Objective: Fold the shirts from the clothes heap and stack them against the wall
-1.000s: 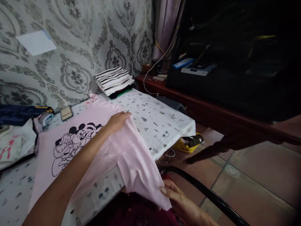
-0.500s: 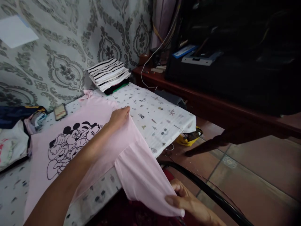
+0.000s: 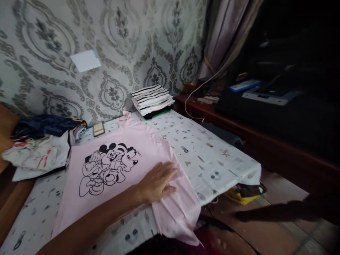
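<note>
Head view: the left hand (image 3: 158, 182) lay palm down on the pink shirt (image 3: 138, 148), unclenched, its fingers spread and slightly blurred. It gripped nothing that could be seen; whether it pressed or only rested could not be told. The right hand could not be made out anywhere, so its state could not be told; the left was the only one seen touching the cloth.

The shirt was spread on the tabletop (image 3: 204, 170), just under the hand. Its body reached leftward from there, with the black print (image 3: 108, 168) left of the fingers and a little farther off. The line of the sleeves ran aslant, from the far one by the wall down to the near sleeve (image 3: 177, 223). That near sleeve was just beside the hand, on its near right side, rumpled and hanging over the tabletop's edge.

Farther out, a folded stack (image 3: 152, 101), striped on top, sat beyond the shirt against the wall. A clothes heap (image 3: 39, 152) lay at the left, and a small pixelated block (image 3: 98, 129) stood between heap and stack. Dark wooden furniture (image 3: 239, 129) stood off to the right.
</note>
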